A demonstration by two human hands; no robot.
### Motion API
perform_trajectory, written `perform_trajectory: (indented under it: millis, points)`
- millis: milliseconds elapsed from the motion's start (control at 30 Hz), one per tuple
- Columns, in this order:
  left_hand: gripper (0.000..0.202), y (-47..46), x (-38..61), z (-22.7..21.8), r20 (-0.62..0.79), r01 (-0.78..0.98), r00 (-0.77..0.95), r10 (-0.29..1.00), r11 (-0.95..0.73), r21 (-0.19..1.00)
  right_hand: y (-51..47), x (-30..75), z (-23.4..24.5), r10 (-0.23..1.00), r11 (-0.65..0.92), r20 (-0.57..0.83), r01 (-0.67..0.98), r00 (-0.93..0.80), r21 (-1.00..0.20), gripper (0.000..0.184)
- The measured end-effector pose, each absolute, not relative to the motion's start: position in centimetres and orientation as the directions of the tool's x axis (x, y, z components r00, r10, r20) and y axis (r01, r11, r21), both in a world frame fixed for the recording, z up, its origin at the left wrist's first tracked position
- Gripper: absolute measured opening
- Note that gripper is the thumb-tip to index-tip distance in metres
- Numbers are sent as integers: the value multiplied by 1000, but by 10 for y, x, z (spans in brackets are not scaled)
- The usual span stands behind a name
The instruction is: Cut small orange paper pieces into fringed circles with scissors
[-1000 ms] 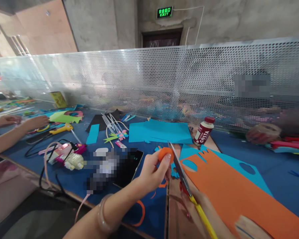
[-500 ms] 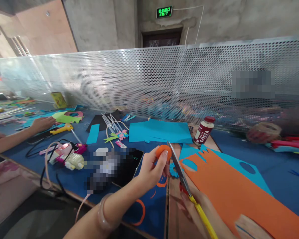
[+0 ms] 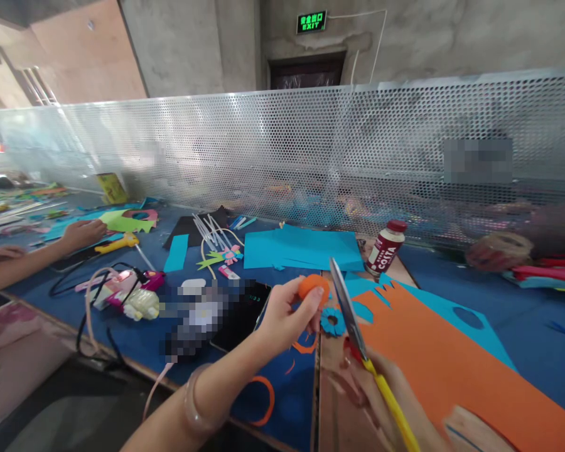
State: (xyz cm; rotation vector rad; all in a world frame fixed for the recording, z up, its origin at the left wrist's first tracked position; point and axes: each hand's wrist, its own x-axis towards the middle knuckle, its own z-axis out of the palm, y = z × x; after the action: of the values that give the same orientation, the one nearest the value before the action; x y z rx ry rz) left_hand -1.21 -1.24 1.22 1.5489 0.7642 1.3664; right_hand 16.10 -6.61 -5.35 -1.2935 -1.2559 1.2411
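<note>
My left hand (image 3: 287,317) pinches a small round orange paper piece (image 3: 313,287) between thumb and fingers, held above the blue table. My right hand (image 3: 381,395) grips yellow-handled scissors (image 3: 353,323); the blades point up and away, just right of the orange piece and not touching it. A small blue paper flower (image 3: 332,321) lies on the table below the blades. A large orange sheet (image 3: 442,370) lies under and right of my right hand, over a cut blue sheet (image 3: 468,320).
A Costa bottle (image 3: 385,247) stands behind the sheets. A blue sheet (image 3: 304,248), white sticks (image 3: 211,232), a dark tablet (image 3: 240,307) and cables (image 3: 94,314) lie to the left. Another person's hands (image 3: 82,233) rest far left. A perforated metal screen (image 3: 282,157) bounds the back.
My right hand has shifted the scissors slightly right, away from the orange piece. The blue paper flower now shows on the table. The person at left has moved a hand.
</note>
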Motion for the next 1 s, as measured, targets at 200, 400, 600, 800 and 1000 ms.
perform_trajectory:
  millis: [200,400,600,800,1000]
  points:
    - [20,-12,-16,19,283,122,684,673,-487,865,-58,169,-20,991,-88,-79,77,110,-993,38]
    - [21,-10,-13,8,179,184,789,587,-504,844,-54,177,-16,992,-14,-35,168,-124,-986,39]
    - [24,-4,-14,9,246,170,779,576,-573,802,-54,178,-25,993,59,30,256,-117,-965,33]
    - [25,-6,-9,8,201,149,713,672,-425,893,-52,179,-31,999,-33,-32,77,16,-996,35]
    - [32,-3,-8,13,288,-37,348,892,-294,955,-48,184,-33,993,103,97,112,-61,-988,29]
